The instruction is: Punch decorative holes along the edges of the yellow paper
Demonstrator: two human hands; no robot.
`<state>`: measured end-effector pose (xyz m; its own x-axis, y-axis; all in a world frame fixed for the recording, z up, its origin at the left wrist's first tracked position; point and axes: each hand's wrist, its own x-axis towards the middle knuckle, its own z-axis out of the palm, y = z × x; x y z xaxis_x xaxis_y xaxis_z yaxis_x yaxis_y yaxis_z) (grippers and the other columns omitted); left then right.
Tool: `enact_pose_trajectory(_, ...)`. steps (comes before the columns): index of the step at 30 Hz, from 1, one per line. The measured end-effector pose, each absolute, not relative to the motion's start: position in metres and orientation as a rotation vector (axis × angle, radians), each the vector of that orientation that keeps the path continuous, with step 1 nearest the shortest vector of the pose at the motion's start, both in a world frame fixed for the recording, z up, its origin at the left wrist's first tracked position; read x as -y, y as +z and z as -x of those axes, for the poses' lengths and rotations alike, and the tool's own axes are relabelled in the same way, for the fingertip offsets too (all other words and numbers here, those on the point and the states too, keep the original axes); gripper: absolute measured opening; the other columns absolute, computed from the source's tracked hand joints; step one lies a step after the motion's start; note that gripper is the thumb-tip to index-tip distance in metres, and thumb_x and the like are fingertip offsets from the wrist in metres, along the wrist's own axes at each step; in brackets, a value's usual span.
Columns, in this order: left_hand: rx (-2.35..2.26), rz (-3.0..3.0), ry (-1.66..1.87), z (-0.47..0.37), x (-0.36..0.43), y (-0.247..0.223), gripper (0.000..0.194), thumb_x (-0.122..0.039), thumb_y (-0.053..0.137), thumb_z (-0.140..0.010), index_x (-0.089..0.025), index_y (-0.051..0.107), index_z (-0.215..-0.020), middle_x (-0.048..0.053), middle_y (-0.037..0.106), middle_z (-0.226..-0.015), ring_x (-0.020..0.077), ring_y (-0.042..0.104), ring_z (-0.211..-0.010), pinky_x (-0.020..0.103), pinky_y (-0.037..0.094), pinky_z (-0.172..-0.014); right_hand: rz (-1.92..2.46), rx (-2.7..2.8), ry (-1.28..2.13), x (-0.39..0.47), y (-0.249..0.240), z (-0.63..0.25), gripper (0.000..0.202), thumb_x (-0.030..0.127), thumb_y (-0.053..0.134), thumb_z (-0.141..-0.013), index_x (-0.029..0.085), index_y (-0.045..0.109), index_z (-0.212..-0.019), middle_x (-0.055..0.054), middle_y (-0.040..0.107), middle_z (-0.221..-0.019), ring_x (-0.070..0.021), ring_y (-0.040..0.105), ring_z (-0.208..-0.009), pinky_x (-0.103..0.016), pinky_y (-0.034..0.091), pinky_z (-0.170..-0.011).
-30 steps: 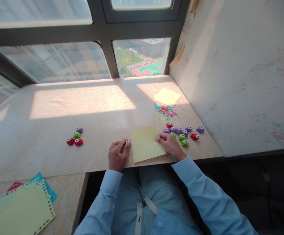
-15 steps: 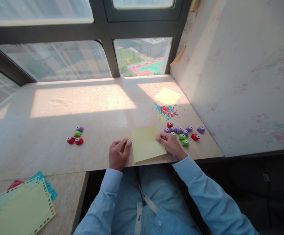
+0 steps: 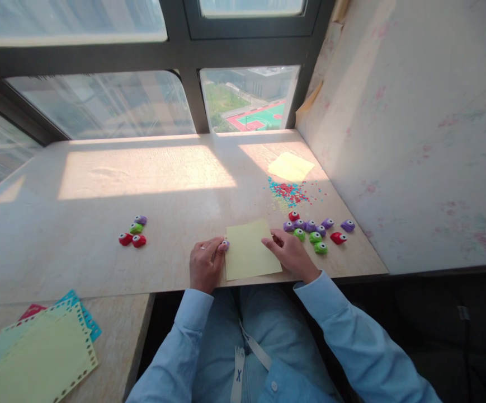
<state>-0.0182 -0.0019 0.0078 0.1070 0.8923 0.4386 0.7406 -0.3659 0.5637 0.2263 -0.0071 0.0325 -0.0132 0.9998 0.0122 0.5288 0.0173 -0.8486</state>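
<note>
A pale yellow sheet of paper (image 3: 251, 252) lies between my hands at the table's front edge. My left hand (image 3: 207, 262) is closed on a small purple punch (image 3: 226, 244) with a white eye, set at the sheet's left edge. On the other side, my right hand (image 3: 292, 253) pinches the sheet's right edge between thumb and fingers. Just beyond my right hand sit several purple, green and red punches, among them a green punch (image 3: 320, 248) and a red punch (image 3: 338, 238).
Colored paper bits (image 3: 289, 193) lie scattered near another yellow sheet (image 3: 291, 167) at the back right. Several punches (image 3: 136, 228) stand on the left. Hole-edged sheets (image 3: 41, 352) are stacked at the lower left. A wall (image 3: 427, 140) borders the right side.
The sheet has turned slightly and straightened between my hands. My right thumb has shifted left over its edge. The whole view has moved slightly.
</note>
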Motion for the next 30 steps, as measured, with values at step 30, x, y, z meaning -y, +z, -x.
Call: enact_pose_trajectory(30, -1.682, -2.132, 1.094, 0.017, 0.011, 0.015, 0.02, -0.036, 0.063, -0.088, -0.021, 0.07, -0.1, 0.008, 0.072, -0.097, 0.0223, 0.064, -0.09, 0.04, 0.051, -0.083, 1.268, 2.361, 0.317, 0.014, 0.015, -0.218, 0.034, 0.03, 0.053, -0.095, 0.019, 0.06, -0.126, -0.013, 0.054, -0.14, -0.0278, 0.044, -0.135, -0.05, 0.04, -0.107)
